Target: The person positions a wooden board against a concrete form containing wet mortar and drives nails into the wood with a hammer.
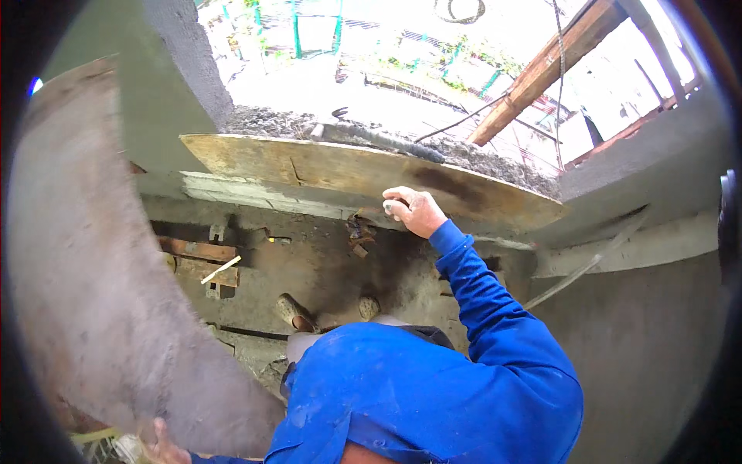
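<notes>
A large, grey-smeared board (131, 286) rises along my left side, blurred and bowed by the lens. At its lower edge my left hand (165, 446) grips it, only some fingers showing. My right hand (413, 213) is raised in front of me, fingers curled together; whatever they hold, if anything, is hidden. Right behind that hand a long stained wooden board (355, 172) stands on edge across the window opening's lower part; I cannot tell whether the hand touches it. On the rough sill above lies a claw hammer (386, 141) with a dark grip.
A wooden beam (549, 69) slants across the bright opening, beside a hanging rope (559, 85). On the floor are timber pieces (202, 259), a pale stick (222, 270) and a small heap of debris (359, 232). A pale strip (587, 267) leans at the right wall.
</notes>
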The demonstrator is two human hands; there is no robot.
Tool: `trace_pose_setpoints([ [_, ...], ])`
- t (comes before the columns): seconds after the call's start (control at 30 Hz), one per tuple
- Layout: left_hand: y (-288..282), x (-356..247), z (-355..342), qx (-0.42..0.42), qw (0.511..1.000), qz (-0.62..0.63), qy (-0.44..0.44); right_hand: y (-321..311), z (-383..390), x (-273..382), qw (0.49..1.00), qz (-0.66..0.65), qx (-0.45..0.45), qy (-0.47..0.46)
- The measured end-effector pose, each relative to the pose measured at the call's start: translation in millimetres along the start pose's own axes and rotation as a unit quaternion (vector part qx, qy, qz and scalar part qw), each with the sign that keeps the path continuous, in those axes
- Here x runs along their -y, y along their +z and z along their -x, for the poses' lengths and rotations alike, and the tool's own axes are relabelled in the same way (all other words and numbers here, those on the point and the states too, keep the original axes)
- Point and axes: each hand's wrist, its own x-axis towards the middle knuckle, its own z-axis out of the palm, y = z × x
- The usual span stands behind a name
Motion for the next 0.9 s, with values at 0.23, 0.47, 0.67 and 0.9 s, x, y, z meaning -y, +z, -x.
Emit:
trace_pose_setpoints([
  [0.23,127.8,-29.3,56.2,0.004,0.985,-0.134,0.105,-0.2,1.8,103.3,0.977,-0.080,0.035,-0.192],
  [0.47,189.5,3.9,41.6,0.205,0.974,-0.098,0.028,12.6,45.1,211.1,0.838,-0.123,-0.125,-0.517],
  [0.67,244.7,28.7,28.3,0.159,0.892,-0.177,0.384,50.2,34.8,294.3,0.739,0.153,0.029,-0.656],
  [0.9,301.2,-19.0,8.0,0.290,0.946,-0.033,0.142,78.7,-36.7,260.9,0.726,0.406,0.135,-0.539],
])
